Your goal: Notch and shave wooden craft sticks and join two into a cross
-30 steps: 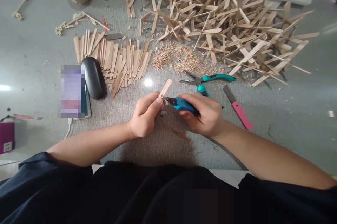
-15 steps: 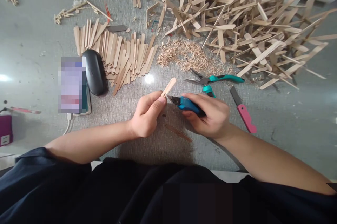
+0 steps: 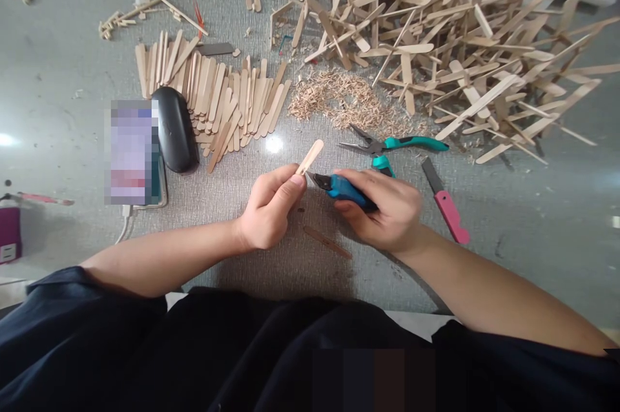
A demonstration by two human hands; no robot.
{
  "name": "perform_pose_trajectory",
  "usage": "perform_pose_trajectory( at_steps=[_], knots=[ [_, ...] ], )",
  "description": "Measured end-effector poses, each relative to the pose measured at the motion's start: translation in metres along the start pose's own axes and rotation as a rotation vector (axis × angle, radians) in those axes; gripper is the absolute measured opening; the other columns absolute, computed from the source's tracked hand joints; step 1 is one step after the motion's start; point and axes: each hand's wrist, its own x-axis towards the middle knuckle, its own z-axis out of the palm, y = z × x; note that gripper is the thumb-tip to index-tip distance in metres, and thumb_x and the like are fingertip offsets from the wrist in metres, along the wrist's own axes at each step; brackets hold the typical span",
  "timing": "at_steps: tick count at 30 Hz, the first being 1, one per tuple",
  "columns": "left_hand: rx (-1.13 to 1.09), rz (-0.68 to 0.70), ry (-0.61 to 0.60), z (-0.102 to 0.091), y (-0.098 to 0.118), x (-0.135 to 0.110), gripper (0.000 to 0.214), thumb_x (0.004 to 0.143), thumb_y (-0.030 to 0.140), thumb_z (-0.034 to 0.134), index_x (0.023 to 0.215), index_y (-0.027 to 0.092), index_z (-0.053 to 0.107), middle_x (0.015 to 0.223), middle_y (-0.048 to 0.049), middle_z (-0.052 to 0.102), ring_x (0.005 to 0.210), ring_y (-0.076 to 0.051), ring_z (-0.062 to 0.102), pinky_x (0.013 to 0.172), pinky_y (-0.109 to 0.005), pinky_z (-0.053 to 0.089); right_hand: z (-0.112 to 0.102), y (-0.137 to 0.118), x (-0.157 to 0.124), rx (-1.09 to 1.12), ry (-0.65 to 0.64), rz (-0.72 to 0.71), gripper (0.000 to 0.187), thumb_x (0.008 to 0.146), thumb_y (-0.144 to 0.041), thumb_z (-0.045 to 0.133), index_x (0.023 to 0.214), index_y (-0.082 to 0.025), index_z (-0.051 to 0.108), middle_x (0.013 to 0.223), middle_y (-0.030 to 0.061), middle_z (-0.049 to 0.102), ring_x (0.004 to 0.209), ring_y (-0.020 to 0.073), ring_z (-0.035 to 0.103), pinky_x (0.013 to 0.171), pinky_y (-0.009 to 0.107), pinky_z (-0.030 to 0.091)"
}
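My left hand is closed around a flat wooden stick whose rounded end points up and to the right. My right hand grips blue-handled cutters, their dark jaws right beside the stick near my left thumb. Both hands hover just above the grey table. A thin brown stick lies on the table under the hands.
Teal pliers and a pink-handled knife lie right of my hands. A row of sticks, a heap of shavings and a large pile of glued stick pieces fill the far side. A phone and black case lie left.
The view has shifted a little, and the hands keep the same grip on the stick and the cutters. Nothing was let go or picked up.
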Motion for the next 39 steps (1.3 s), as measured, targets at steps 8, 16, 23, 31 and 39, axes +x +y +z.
perform_pose_trajectory(
  at_steps=[8,16,23,31,39],
  knots=[
    [-0.022,0.047,-0.006,0.001,-0.002,0.000,0.061,0.116,0.062,0.062,0.071,0.025,0.043,0.058,0.0087,0.032,0.050,-0.007,0.032,0.047,-0.024,0.030,0.000,0.000,0.000,-0.052,0.001,-0.046,0.038,0.119,-0.047,0.067,0.147,-0.022,0.077,0.091,0.0051,0.082,0.072,0.0197,0.074,0.065,0.033,0.059],
    [0.076,0.033,-0.147,-0.006,0.003,-0.001,0.061,0.120,0.059,0.055,0.071,0.026,0.039,0.062,0.0066,0.039,0.057,-0.009,0.037,0.054,-0.028,0.033,-0.001,0.001,-0.001,-0.001,0.006,-0.075,0.039,0.121,-0.044,0.064,0.148,-0.019,0.076,0.087,0.0036,0.079,0.068,0.0178,0.074,0.061,0.030,0.058],
    [0.131,0.054,-0.222,-0.008,0.009,0.004,0.060,0.120,0.056,0.056,0.070,0.025,0.044,0.061,0.0058,0.042,0.055,-0.008,0.037,0.053,-0.027,0.033,-0.004,-0.002,-0.002,0.122,-0.048,-0.016,0.039,0.121,-0.044,0.062,0.152,-0.025,0.076,0.097,0.0042,0.085,0.076,0.0187,0.081,0.067,0.029,0.064],
    [-0.144,-0.036,-0.165,0.001,0.000,0.007,0.062,0.116,0.056,0.062,0.066,0.026,0.039,0.056,0.0094,0.029,0.048,-0.006,0.030,0.046,-0.023,0.028,-0.003,0.000,0.000,0.117,-0.050,-0.015,0.038,0.123,-0.047,0.059,0.148,-0.027,0.079,0.106,0.0046,0.090,0.086,0.0192,0.087,0.076,0.028,0.067],
    [-0.153,-0.026,-0.170,-0.002,0.008,0.006,0.060,0.115,0.052,0.062,0.064,0.023,0.046,0.055,0.0068,0.035,0.051,-0.007,0.033,0.050,-0.025,0.029,-0.001,0.002,-0.002,0.055,-0.019,-0.035,0.041,0.122,-0.051,0.061,0.147,-0.025,0.080,0.094,0.0035,0.085,0.071,0.0181,0.078,0.062,0.030,0.058]
  ],
)
